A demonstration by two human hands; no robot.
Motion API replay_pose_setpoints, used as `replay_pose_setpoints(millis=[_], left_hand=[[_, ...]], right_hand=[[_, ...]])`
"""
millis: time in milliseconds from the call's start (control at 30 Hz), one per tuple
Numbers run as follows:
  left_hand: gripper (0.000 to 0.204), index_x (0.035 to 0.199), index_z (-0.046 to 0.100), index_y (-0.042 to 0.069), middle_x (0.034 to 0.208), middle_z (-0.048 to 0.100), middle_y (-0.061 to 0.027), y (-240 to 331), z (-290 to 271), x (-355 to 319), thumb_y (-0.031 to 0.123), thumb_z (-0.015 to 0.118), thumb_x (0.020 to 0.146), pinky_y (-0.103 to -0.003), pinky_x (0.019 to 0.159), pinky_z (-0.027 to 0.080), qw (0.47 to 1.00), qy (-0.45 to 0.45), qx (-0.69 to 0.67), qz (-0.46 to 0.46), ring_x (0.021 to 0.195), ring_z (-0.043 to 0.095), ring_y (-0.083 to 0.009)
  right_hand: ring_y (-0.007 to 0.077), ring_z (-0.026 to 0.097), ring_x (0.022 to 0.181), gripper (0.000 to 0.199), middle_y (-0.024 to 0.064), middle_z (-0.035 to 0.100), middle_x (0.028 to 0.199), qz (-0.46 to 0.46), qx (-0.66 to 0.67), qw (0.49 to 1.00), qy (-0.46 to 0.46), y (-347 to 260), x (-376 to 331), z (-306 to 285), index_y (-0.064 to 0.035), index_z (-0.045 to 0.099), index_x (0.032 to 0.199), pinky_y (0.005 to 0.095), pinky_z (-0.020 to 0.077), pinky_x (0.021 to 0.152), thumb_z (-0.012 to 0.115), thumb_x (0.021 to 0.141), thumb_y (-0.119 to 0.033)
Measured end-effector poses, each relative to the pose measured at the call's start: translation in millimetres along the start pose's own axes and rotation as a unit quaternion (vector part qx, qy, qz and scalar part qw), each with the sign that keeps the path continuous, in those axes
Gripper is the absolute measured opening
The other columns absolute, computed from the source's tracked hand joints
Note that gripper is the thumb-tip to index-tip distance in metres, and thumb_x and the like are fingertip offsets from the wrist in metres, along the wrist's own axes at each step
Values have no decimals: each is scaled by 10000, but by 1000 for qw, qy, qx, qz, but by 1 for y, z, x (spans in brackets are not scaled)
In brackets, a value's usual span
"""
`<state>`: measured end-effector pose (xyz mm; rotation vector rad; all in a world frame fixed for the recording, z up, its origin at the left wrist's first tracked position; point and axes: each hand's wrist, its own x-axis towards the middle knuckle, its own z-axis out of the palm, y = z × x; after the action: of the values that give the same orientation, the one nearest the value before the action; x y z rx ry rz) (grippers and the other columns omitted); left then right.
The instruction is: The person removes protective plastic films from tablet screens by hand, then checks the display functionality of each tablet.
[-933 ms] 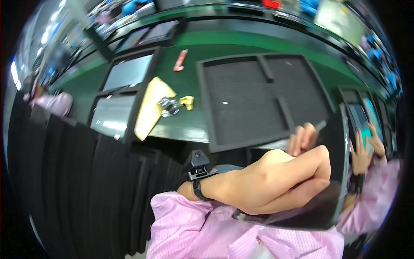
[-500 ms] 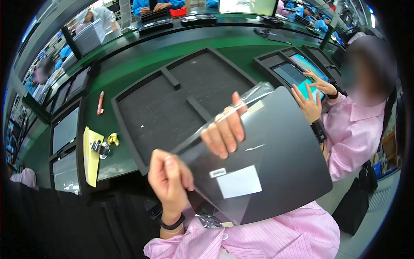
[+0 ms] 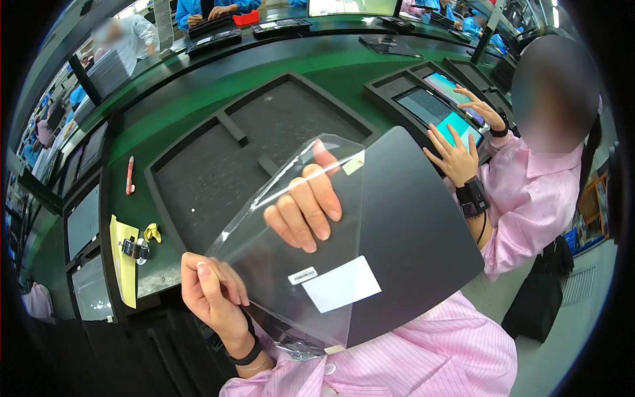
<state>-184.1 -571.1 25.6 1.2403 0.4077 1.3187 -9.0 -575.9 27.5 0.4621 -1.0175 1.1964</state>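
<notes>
In left hand (image 3: 215, 294), probably, clear film (image 3: 254, 264).

The panel (image 3: 423, 212) lay before the person's body, the film (image 3: 264, 278) reaching leftward from it to the left hand (image 3: 215, 291). Beyond, a divided tray (image 3: 218, 175) sat on the table (image 3: 149, 149). Left of that tray lay a pen (image 3: 129, 175); nearer, a sheet (image 3: 124, 288) bore a small object (image 3: 130, 247), with a crumpled scrap (image 3: 153, 233) just beside. Another tray (image 3: 104, 215) flanked the sheet's left. Rightward, devices (image 3: 430, 106) lay in a tray before a co-worker (image 3: 536, 192).

dark grey panel (image 3: 423, 218), white label (image 3: 344, 286), pink striped shirt (image 3: 443, 344), green table (image 3: 142, 206), black tray (image 3: 205, 172).
</notes>
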Motion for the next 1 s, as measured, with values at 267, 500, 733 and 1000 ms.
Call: replay_pose_setpoints(millis=[267, 500, 733, 1000], left_hand=[[218, 787, 370, 46, 512, 306, 20, 2, 5, 22, 148, 353, 978, -177, 285, 205, 1000, 3, -16, -13, 345, 234, -35], [251, 755, 375, 53, 539, 302, 22, 11, 11, 49, 169, 374, 978, -174, 292, 189, 999, -44, -1, 20, 356, 220, -24], [181, 856, 451, 39, 617, 379, 39, 36, 30, 65, 156, 392, 981, -151, 320, 203, 993, -114, 13, 26, 382, 228, 9], [203, 853, 463, 15, 567, 350, 37, 55, 46, 72, 165, 409, 978, -178, 329, 171, 962, -258, -3, 93, 376, 223, -5]], right_hand=[[273, 605, 742, 659, 151, 627, 878, -14, 32, 989, -142, 1, 13, -44, -67, 608, 874, 351, 476, 741, 16, 993, -330], [262, 588, 730, 516, 116, 599, 845, -62, -49, 979, -190, -8, 19, -61, -72, 565, 881, 354, 451, 719, 132, 986, -334], [252, 572, 717, 388, 80, 571, 812, -95, -60, 969, -221, -13, 25, -75, -78, 522, 888, 357, 427, 698, 249, 980, -337], [253, 547, 703, 374, 97, 557, 818, -92, -87, 972, -197, -33, 20, -78, -84, 509, 886, 351, 414, 667, 199, 985, -267]])
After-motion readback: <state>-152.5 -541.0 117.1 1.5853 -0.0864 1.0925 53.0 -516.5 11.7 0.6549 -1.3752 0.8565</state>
